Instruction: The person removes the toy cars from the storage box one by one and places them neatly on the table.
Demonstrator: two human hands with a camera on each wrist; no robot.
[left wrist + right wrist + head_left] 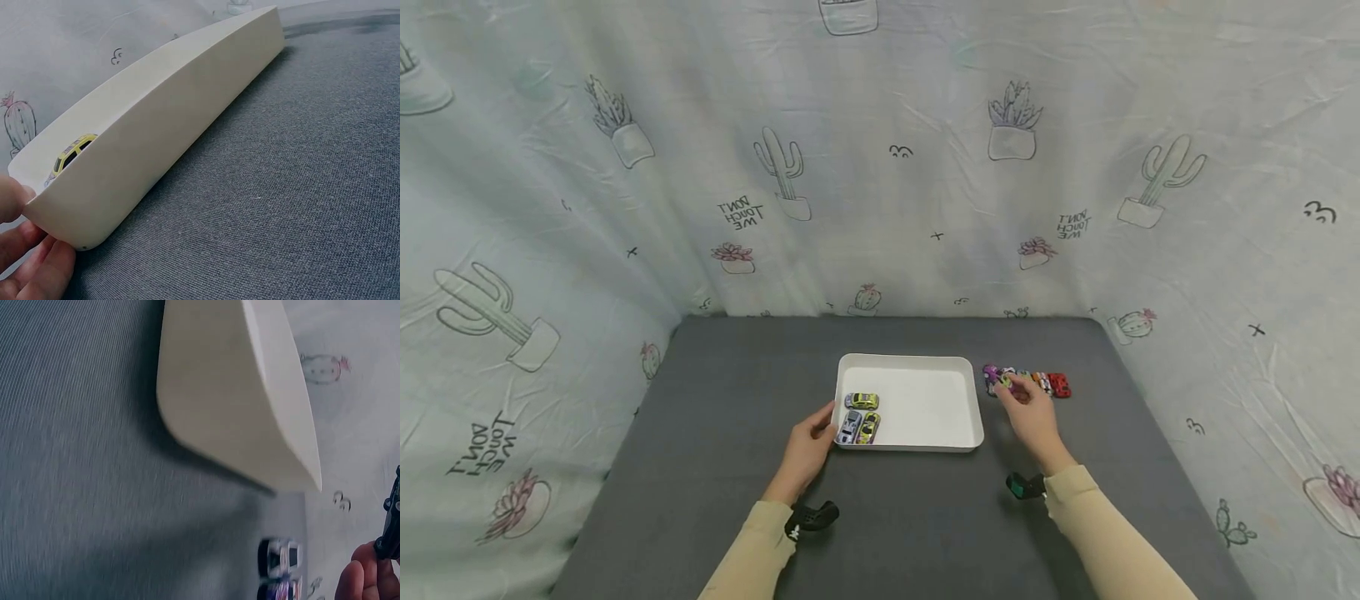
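Observation:
A white tray (pixel 925 403) lies on the grey table, with three small toy cars (pixel 862 401) at its left end. My left hand (pixel 808 442) pinches the tray's front left corner, thumb at the rim and fingers against the outer wall in the left wrist view. To the right of the tray, my right hand (pixel 1030 414) holds a toy car (pixel 392 522) in its fingertips, raised over a row of other toy cars (pixel 1060 385). Only the dark underside and wheels of the held car show at the edge of the right wrist view.
The row right of the tray has several cars, a red one at its right end and a white one (pixel 281 557) nearer the tray. A curtain (pixel 880 167) printed with cacti hangs behind and beside the grey table (pixel 760 350).

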